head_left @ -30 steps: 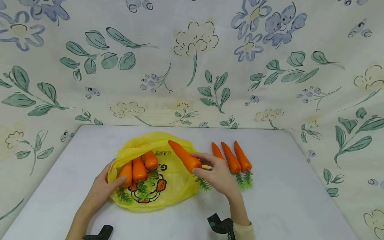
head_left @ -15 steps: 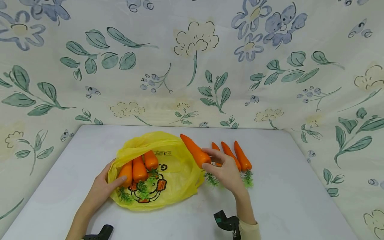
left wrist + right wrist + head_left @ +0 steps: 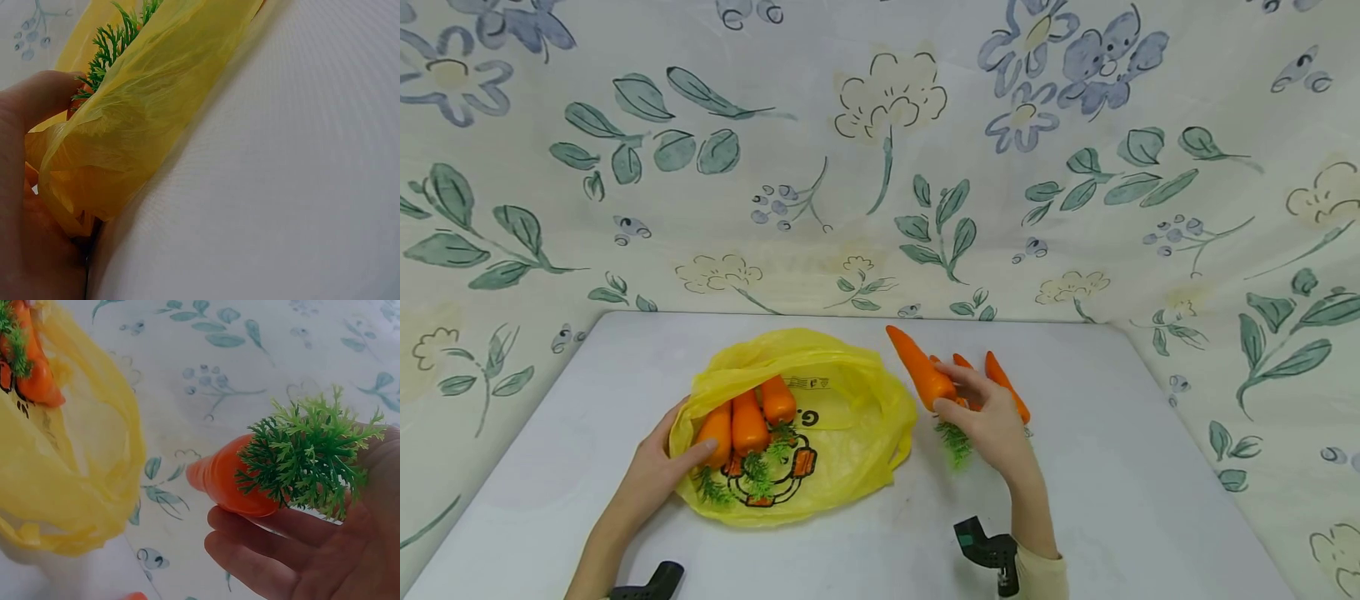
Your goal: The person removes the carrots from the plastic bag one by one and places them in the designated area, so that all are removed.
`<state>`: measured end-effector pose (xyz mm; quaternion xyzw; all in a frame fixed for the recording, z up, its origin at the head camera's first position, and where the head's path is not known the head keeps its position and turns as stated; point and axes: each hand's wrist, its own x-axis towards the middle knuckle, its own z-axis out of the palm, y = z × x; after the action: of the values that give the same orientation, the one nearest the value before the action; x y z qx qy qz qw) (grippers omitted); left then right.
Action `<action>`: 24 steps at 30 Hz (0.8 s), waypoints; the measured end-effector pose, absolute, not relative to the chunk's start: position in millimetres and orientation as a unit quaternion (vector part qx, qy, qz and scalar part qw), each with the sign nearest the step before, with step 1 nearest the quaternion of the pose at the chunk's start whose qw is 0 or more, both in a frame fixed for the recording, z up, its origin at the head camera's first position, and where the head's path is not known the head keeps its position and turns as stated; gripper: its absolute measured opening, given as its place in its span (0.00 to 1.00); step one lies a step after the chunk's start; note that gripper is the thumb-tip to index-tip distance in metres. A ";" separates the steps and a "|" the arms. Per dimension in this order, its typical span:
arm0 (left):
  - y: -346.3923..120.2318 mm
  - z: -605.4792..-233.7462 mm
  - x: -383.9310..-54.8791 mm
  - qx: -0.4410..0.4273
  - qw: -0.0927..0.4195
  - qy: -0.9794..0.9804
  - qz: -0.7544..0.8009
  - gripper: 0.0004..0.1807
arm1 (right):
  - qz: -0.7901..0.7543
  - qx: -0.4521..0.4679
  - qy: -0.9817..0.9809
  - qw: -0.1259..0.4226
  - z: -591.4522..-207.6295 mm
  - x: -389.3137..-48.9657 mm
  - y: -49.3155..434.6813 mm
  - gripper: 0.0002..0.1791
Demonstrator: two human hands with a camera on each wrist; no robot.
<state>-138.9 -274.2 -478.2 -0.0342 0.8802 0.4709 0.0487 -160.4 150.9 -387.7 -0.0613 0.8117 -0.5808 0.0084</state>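
Note:
My right hand [image 3: 992,421] holds an orange carrot [image 3: 917,362] by its thick end, with the narrow tip pointing up and left. Feathery green leaves [image 3: 306,453] hang from the carrot over the palm in the right wrist view. A yellow plastic bag [image 3: 850,467] lies with its mouth open, and three carrots [image 3: 749,427] rest inside, leaf ends toward me. At the bag's left edge, my left hand [image 3: 658,467] grips the plastic, its thumb over the nearest carrot. In the left wrist view, the bag's film [image 3: 156,106] covers most of that carrot.
More carrots [image 3: 1011,390] lie on the white table [image 3: 1127,467] behind the right hand, partly hidden by it. A floral cloth [image 3: 880,167] hangs along the table's back edge. Black wrist mounts [image 3: 985,546] sit on both forearms.
My right hand has moved right with the carrot, from over the bag to beside it, in front of the carrots on the table. The left hand has stayed put.

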 end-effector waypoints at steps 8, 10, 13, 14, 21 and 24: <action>-274.3 -477.3 -138.3 -0.038 0.057 0.878 0.473 0.50 | -0.579 -0.043 0.814 -0.006 -387.6 -162.8 173.5 0.24; -274.4 -477.1 -138.3 -0.040 0.058 0.879 0.472 0.50 | -0.582 -0.040 0.812 -0.008 -387.6 -163.1 179.1 0.24; -274.4 -476.7 -138.0 -0.040 0.057 0.879 0.472 0.50 | -0.584 -0.034 0.811 -0.011 -387.5 -163.5 187.1 0.25; -274.5 -476.6 -137.8 -0.040 0.057 0.879 0.472 0.50 | -0.587 -0.030 0.809 -0.011 -387.4 -163.5 189.5 0.25; -273.4 -475.6 -137.5 -0.040 0.052 0.878 0.473 0.50 | -0.573 -0.018 0.819 -0.010 -386.5 -164.2 203.3 0.25; -272.0 -474.1 -138.1 -0.041 0.055 0.877 0.475 0.50 | -0.569 -0.014 0.822 -0.014 -386.8 -163.8 207.1 0.26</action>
<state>-138.1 -272.0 -474.1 -0.0411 0.8772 0.4752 0.0548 -163.8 207.1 -386.8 -0.0142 0.8222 -0.5688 -0.0135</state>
